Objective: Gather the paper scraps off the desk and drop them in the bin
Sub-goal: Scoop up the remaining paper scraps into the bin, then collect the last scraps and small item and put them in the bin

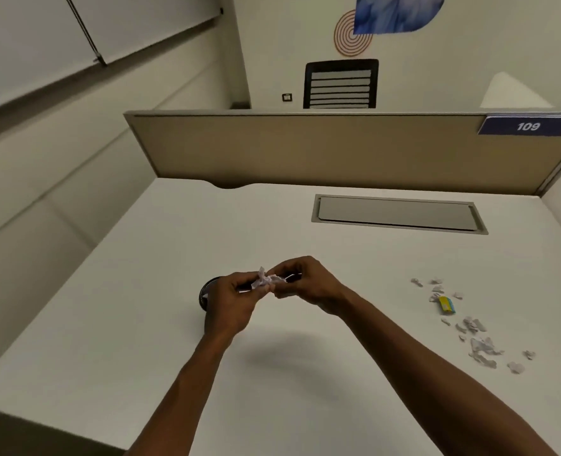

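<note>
Both hands meet above the middle of the white desk [141, 324]. My left hand [233, 301] and my right hand [302, 281] pinch a small crumpled bunch of white paper scraps [266, 280] between their fingertips. Directly beneath and behind my left hand stands a small black round bin [205, 292], mostly hidden by the hand and wrist. Several white paper scraps [476, 337] lie scattered on the desk at the right, with a small yellow and blue scrap [446, 305] among them.
A grey cable-tray flap [397, 213] is set into the desk at the back right. A beige partition [305, 149] with a blue "109" label [529, 126] closes the far edge. A black chair [341, 83] stands beyond it.
</note>
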`<state>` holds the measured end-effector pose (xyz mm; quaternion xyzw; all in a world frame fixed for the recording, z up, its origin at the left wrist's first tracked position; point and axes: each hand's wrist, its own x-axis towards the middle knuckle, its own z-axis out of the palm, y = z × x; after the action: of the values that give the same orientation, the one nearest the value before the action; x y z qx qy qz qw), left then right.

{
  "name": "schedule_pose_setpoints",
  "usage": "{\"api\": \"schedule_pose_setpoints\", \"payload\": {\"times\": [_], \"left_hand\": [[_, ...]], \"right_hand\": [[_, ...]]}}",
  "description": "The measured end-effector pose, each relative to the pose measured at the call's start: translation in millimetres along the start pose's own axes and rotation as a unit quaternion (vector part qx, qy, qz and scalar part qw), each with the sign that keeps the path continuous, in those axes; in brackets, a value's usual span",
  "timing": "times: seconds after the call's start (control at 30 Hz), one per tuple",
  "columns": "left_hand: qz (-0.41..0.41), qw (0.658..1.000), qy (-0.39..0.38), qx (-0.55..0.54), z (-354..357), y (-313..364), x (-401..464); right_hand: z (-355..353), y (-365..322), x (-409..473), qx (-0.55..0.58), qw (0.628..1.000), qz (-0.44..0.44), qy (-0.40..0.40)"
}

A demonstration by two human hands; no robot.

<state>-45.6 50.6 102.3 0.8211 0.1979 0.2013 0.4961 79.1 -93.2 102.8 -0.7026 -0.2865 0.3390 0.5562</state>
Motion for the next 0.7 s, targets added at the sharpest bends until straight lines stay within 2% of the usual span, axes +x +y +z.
{"api": "schedule_pose_setpoints", "payload": {"times": [0.13,0.33,0.5,0.7], "left_hand": [[-0.04,0.996,0.048,0.067,-37,-20,4],[-0.078,0.98,0.054,0.173,-60,-55,15],[-0.044,0.977,0.051,0.202,-57,-68,16],[0.009,0.965,0.097,0.242,-49,-70,6]], "right_hand": [[39,-6,36,-0.059,0.998,0.009,-0.023],[78,-9,68,-0.28,0.959,-0.04,-0.003],[85,-3,67,-0.319,0.943,-0.097,-0.002],[73,14,46,-0.286,0.943,-0.152,0.082]]}}
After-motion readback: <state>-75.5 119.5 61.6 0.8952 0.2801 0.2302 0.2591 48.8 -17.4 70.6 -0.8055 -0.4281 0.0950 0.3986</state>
